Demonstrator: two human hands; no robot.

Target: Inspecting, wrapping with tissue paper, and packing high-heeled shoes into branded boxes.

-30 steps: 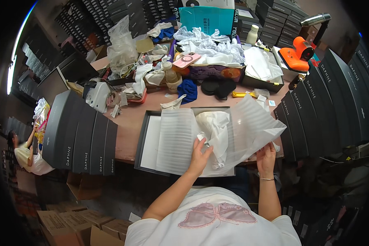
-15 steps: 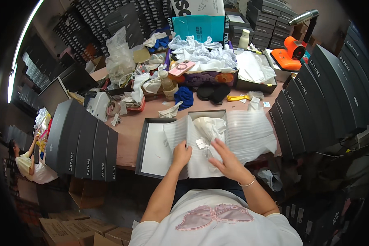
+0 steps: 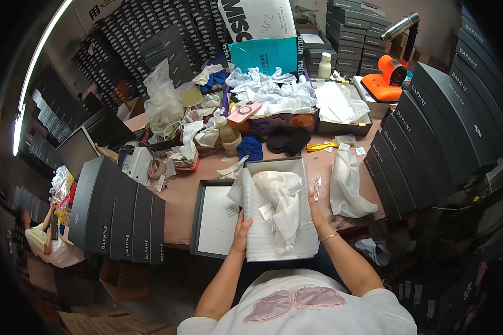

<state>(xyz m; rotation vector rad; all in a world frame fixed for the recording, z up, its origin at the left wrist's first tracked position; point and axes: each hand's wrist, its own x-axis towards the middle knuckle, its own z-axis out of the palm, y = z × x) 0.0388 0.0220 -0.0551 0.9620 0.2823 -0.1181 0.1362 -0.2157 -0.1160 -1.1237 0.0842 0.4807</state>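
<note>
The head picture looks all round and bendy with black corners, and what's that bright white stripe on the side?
In the head view, the fisheye lens bends straight edges, so the dark boxes at the right curve along the rim; the corners fall outside the lens circle and go black; the white stripe at the upper left is a bright lamp, glaring; the middle, with the open box, stays sharp and evenly lit.

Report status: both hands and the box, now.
Left hand on left edge of white foam-lined box. Right hand on its right edge. Crumpled white tissue paper inside. Small snips lie beside right hand.
</note>
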